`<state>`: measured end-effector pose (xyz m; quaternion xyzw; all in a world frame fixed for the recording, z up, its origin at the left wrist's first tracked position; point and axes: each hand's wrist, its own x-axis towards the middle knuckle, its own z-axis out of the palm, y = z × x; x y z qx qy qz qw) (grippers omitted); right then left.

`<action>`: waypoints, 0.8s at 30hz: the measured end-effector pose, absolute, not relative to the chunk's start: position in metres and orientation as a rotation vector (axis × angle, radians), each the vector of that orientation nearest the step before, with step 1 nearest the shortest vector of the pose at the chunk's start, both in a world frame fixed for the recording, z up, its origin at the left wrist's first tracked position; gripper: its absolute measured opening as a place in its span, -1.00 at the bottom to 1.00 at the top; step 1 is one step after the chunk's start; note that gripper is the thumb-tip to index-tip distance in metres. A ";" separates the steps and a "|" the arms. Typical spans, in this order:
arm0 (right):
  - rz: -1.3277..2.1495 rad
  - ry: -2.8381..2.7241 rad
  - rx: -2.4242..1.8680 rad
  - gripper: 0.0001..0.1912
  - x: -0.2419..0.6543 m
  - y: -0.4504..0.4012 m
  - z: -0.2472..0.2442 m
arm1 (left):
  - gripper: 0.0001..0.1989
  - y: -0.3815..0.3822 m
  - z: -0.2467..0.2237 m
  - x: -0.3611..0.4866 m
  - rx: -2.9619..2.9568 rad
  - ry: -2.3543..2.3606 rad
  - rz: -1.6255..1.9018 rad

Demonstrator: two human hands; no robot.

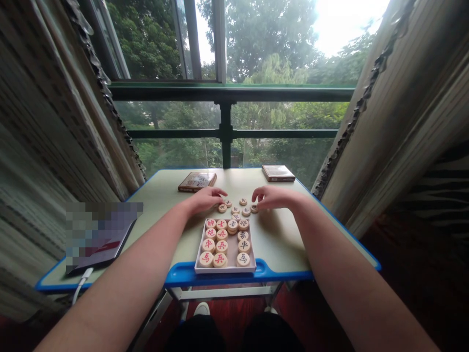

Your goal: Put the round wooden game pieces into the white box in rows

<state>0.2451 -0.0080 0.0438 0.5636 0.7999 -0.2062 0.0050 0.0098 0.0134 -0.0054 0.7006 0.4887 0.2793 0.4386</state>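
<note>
Several loose round xiangqi pieces with black characters lie beyond an open box. My left hand reaches in from the left with its fingers stretched out, the tips beside a xiangqi piece; whether they touch it I cannot tell. From the right, my right hand bends its spread fingers down at another xiangqi piece, partly covering it. Red-character pieces fill two columns on the box's left side. Black-character pieces stand along its right side, with a black-character piece at the top between.
A patterned flat box lies at the table's back left, another flat box at the back right. A dark device with a white cable rests by the left edge. The table stands against a railed window between curtains.
</note>
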 end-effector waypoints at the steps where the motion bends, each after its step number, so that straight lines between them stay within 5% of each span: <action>1: -0.640 2.498 1.754 -0.61 0.246 -0.008 0.044 | -0.62 0.013 -0.004 0.010 1.714 1.189 0.685; 12: -0.653 2.501 1.652 -0.57 0.252 0.000 0.038 | -0.43 0.010 0.004 0.004 1.792 1.094 0.427; 24: -0.624 2.460 1.697 -0.57 0.248 -0.006 0.043 | -0.46 0.009 0.003 0.006 1.811 1.153 0.485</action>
